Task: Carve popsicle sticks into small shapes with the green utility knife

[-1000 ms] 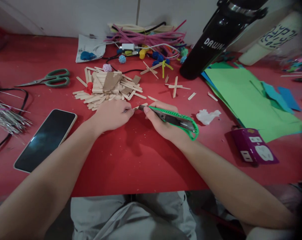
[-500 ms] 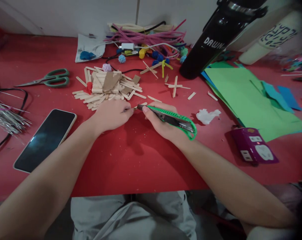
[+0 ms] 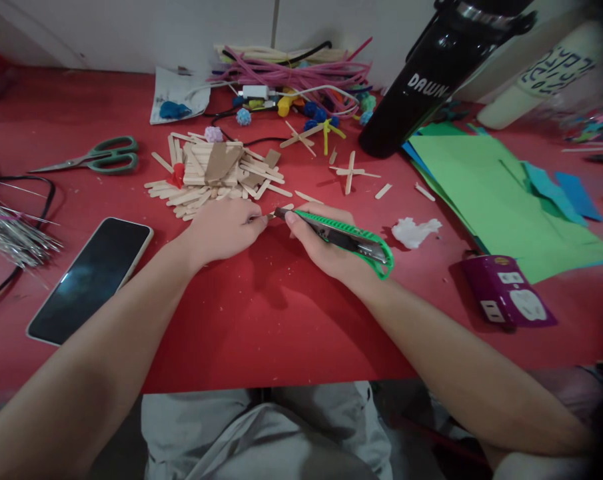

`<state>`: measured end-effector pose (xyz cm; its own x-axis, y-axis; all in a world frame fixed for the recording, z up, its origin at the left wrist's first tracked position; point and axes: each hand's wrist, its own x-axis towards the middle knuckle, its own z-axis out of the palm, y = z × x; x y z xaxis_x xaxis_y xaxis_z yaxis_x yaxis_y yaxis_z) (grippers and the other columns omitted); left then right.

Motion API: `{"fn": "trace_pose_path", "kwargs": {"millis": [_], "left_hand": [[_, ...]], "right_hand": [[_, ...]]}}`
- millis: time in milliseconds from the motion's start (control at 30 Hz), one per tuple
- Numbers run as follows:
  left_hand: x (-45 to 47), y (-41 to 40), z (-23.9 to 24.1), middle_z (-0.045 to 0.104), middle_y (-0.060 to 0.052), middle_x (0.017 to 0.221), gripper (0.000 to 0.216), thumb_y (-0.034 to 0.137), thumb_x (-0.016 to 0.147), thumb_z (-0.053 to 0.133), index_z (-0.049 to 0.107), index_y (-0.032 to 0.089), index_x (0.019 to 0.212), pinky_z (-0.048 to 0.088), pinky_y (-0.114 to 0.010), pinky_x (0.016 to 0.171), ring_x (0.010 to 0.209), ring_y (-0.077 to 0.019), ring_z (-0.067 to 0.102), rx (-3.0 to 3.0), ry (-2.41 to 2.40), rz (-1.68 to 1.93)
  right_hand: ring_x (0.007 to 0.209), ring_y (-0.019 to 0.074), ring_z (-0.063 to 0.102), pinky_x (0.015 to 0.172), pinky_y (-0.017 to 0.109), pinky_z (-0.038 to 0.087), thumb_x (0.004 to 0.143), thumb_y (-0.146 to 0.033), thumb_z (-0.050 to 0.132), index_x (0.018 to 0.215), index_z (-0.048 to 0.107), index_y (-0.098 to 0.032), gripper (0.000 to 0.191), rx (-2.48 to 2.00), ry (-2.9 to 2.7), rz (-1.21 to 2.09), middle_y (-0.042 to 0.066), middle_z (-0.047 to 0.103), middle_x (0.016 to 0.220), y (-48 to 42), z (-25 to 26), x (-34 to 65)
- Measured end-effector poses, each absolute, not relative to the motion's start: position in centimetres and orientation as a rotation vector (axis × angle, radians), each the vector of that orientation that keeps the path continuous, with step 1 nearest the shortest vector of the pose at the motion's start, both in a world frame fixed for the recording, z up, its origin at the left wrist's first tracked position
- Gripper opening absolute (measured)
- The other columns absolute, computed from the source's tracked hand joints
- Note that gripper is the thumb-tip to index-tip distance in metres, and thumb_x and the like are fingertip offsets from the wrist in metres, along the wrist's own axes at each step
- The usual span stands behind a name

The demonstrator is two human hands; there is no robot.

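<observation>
My right hand (image 3: 326, 243) is closed around a green utility knife (image 3: 354, 239), its tip pointing left toward my other hand. Pinched in the fingers of my left hand (image 3: 230, 229) is a small wooden stick (image 3: 271, 215), mostly hidden by the fingers. The knife's tip meets or nearly meets this stick; whether they touch I cannot tell. Just beyond my left hand lies a heap of popsicle sticks (image 3: 194, 197) with bits of brown cardboard (image 3: 222, 163) on top. Farther off, crossed sticks (image 3: 350, 172) rest on the red table (image 3: 261, 333).
Left of my hands are a phone (image 3: 91, 280), green-handled scissors (image 3: 106, 157) and a bundle of wires (image 3: 16, 230). On the right lie crumpled tissue (image 3: 415, 233), green paper (image 3: 496, 193) and a purple power socket (image 3: 508, 291). A black bottle (image 3: 421, 87) and pink pipe cleaners (image 3: 281, 73) stand behind.
</observation>
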<state>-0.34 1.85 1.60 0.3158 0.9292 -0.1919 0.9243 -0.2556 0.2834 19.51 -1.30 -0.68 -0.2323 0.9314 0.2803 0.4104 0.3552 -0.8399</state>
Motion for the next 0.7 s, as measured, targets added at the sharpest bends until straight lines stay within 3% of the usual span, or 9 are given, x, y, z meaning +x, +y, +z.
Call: {"fn": "trace_pose_path", "kwargs": {"millis": [700], "left_hand": [[-0.35, 1.90, 1.48, 0.070, -0.008, 0.082, 0.042, 0.047, 0.092, 0.036, 0.063, 0.021, 0.074, 0.030, -0.034, 0.060, 0.076, -0.0235, 0.060, 2.264, 1.662, 0.012]], "right_hand": [[0.072, 0.0152, 0.062, 0.069, 0.027, 0.046, 0.098, -0.050, 0.059, 0.087, 0.072, -0.021, 0.033, -1.242, -1.842, 0.823, 0.000, 0.068, 0.076, -1.55, -0.41, 19.62]]}}
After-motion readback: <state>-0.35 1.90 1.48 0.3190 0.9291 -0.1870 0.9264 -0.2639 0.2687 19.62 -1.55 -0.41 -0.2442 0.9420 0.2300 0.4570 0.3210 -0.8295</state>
